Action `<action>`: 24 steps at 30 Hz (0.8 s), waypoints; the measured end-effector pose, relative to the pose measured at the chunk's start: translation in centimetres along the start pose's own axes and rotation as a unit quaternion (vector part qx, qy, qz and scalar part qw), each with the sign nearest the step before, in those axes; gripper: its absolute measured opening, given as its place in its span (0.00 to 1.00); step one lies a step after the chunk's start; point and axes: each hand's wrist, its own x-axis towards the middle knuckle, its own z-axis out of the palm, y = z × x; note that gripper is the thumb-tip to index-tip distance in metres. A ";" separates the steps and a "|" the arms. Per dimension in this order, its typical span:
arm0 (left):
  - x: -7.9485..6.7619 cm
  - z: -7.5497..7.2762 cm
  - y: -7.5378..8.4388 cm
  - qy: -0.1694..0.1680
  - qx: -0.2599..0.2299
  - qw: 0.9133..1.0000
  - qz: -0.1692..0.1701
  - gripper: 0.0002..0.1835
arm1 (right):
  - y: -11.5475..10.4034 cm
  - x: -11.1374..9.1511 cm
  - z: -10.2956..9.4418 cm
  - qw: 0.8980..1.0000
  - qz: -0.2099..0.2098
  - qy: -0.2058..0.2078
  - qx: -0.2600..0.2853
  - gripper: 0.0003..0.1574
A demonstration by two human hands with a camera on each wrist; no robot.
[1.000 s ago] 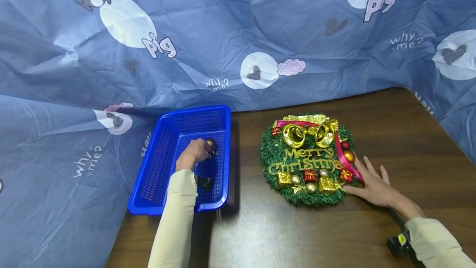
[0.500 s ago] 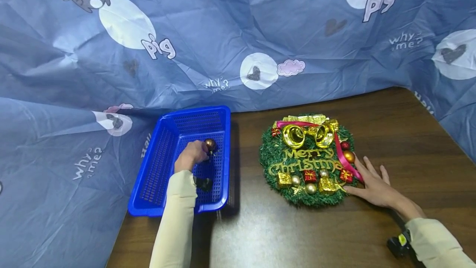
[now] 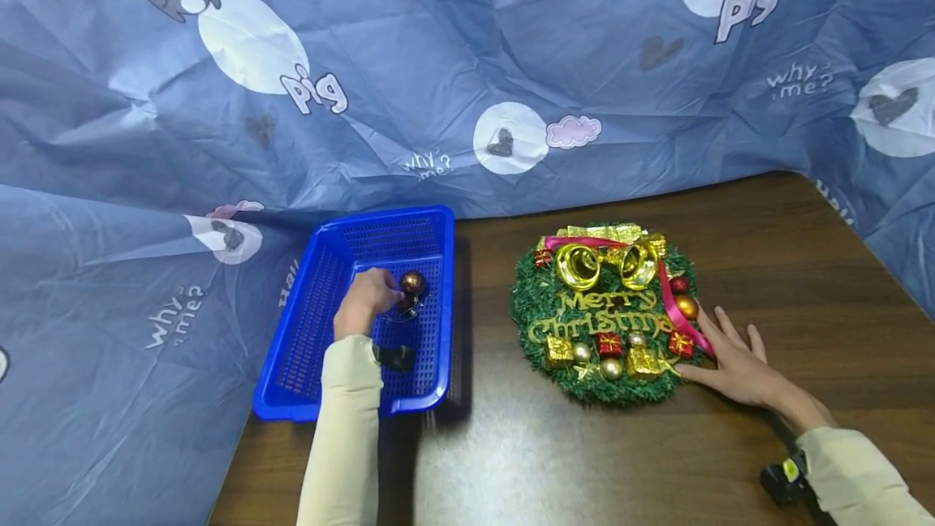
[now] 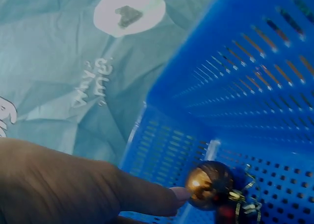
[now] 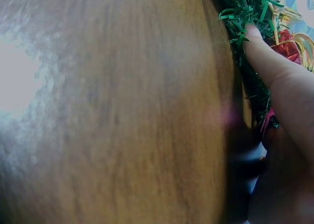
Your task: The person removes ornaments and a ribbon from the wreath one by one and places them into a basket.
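My left hand [image 3: 371, 295] is inside the blue basket [image 3: 447, 331], its fingertips right at two baubles. A shiny brown bauble [image 3: 412, 283] lies on the basket floor. In the left wrist view the straight index finger [image 4: 147, 197] reaches the side of the brown bauble [image 4: 208, 185]. Below it a dark red bauble [image 4: 226, 215] with gold string shows partly. On the right, my right hand [image 3: 738, 368] is spread, thumb and fingers at the edge of a green Christmas wreath [image 3: 540, 315]. In the right wrist view the thumb [image 5: 262, 50] touches the wreath's green tinsel [image 5: 240, 18].
The wreath carries gold bells [image 3: 577, 266], gold "Merry Christmas" lettering [image 3: 606, 300], small gift boxes [image 3: 609, 344], several balls and a pink ribbon [image 3: 674, 299]. Basket and wreath sit on a brown wooden table [image 3: 540, 461]. A blue printed cloth [image 3: 409, 63] hangs behind.
My left hand has drawn back slightly left from the brown bauble, which now shows fully, with the dark red one beside it. My right hand and the wreath have stayed put.
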 end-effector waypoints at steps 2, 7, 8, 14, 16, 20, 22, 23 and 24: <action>-0.2 -0.3 0.3 0.009 0.000 1.000 0.008 0.17 | 0.0 0.0 0.0 1.000 0.000 0.000 0.001 0.64; -1.0 -1.2 1.9 0.033 -0.003 0.999 0.038 0.21 | -0.1 -0.1 -0.1 1.000 0.000 -0.001 0.004 0.63; -1.1 -1.3 2.3 0.034 -0.004 0.999 0.041 0.21 | 0.0 0.0 -0.1 1.000 -0.001 0.000 0.004 0.63; -1.7 -1.9 4.0 0.056 -0.017 0.996 0.071 0.21 | 0.0 0.0 0.0 1.000 -0.001 0.000 -0.001 0.63; -1.9 -2.0 4.3 0.069 -0.018 0.994 0.086 0.20 | 0.0 0.0 0.0 1.000 0.000 0.000 0.000 0.63; -2.2 -2.2 5.1 0.079 -0.013 0.991 0.106 0.20 | -0.2 0.0 -0.1 1.000 0.002 -0.001 0.006 0.64; -2.4 -2.3 5.4 0.077 -0.012 0.991 0.109 0.20 | -0.3 -0.1 -0.1 1.000 0.002 -0.002 0.007 0.64; -2.5 -2.3 5.7 0.076 -0.014 0.991 0.110 0.21 | -0.3 -0.1 -0.1 1.000 0.003 -0.003 0.007 0.64; -2.6 -2.3 5.9 0.075 -0.016 0.991 0.113 0.21 | -0.3 0.0 -0.2 1.000 0.003 -0.003 0.006 0.64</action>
